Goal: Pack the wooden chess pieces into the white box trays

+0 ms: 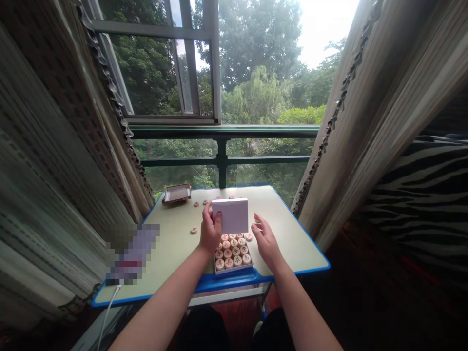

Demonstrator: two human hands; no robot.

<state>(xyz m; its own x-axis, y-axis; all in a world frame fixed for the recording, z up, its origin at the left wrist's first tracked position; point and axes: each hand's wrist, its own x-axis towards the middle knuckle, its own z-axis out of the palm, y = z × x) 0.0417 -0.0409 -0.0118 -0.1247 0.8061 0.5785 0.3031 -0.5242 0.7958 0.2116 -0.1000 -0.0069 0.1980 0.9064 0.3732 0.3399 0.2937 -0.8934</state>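
Observation:
A shallow box [233,269] near the table's front edge holds several round wooden chess pieces [232,253] with red and dark characters. My left hand [209,230] grips the left edge of a white lid [231,215], which stands tilted over the far part of the box. My right hand [265,240] hovers just right of the box, fingers loosely apart, holding nothing; a piece lies near its fingertips.
The small table [171,253] has a blue rim and stands against a window railing. A few loose pieces [193,229] lie on it left of and behind the lid. A brown tray [177,193] sits at the far left corner. A blurred object with a white cable [109,307] lies front left. Curtains hang on both sides.

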